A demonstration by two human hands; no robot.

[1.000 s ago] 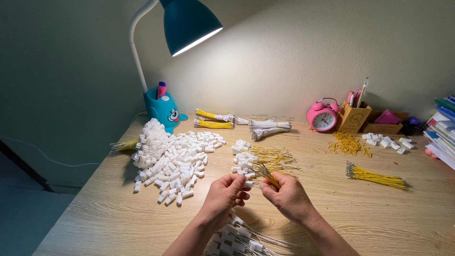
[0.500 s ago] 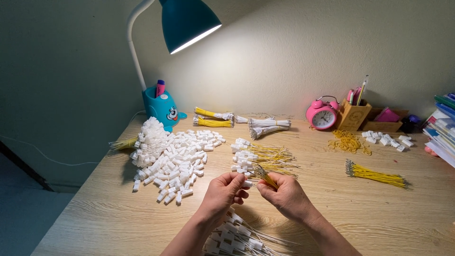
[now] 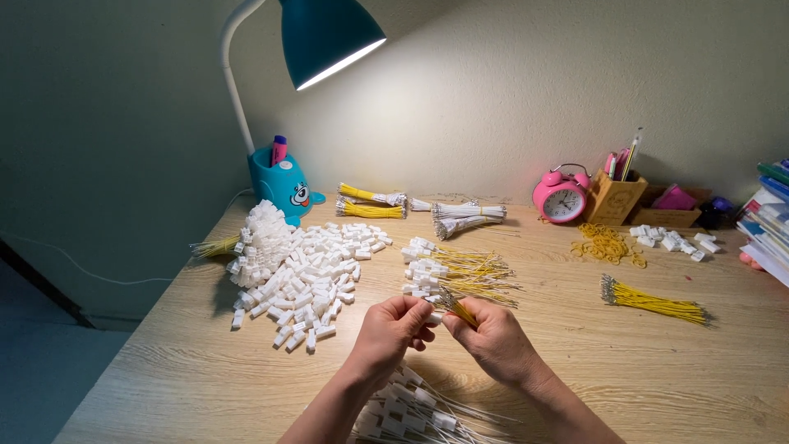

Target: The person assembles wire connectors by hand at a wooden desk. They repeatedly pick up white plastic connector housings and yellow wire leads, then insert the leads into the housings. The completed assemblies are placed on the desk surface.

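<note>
Nearest pile: finished white connectors with thin wires [image 3: 411,407] lie at the near edge of the wooden desk [image 3: 657,370], just under my wrists.
Left hand: my left hand [image 3: 390,329] is curled, fingertips pinched on a small white connector [image 3: 433,317] at the middle of the desk.
Right hand: my right hand [image 3: 493,337] is closed on a small bunch of yellow wires [image 3: 456,306], their tips pointing far-left toward the connector.
Gap between hands: fingertips nearly meet; I cannot tell whether a wire is seated in the connector.
Just beyond my hands: a loose lot of yellow wires with white housings [image 3: 456,271].
Left: a big heap of white connectors [image 3: 300,267], with a few yellow strands [image 3: 212,245] at its far-left edge.
Right: a tied bundle of yellow wires [image 3: 653,302], well apart from my hands.
Farther right: a tangle of yellow rubber bands [image 3: 606,243] and a few white connectors [image 3: 675,241].
Far row, left: a teal desk lamp [image 3: 329,37] over a blue pen pot [image 3: 283,185].
Far row, middle: 2 yellow wire bundles [image 3: 370,203] and white wire bundles [image 3: 464,216].
Far row, right: a pink alarm clock [image 3: 561,197], a wooden pen holder [image 3: 615,196], and stacked books [image 3: 768,218] at the right edge.
</note>
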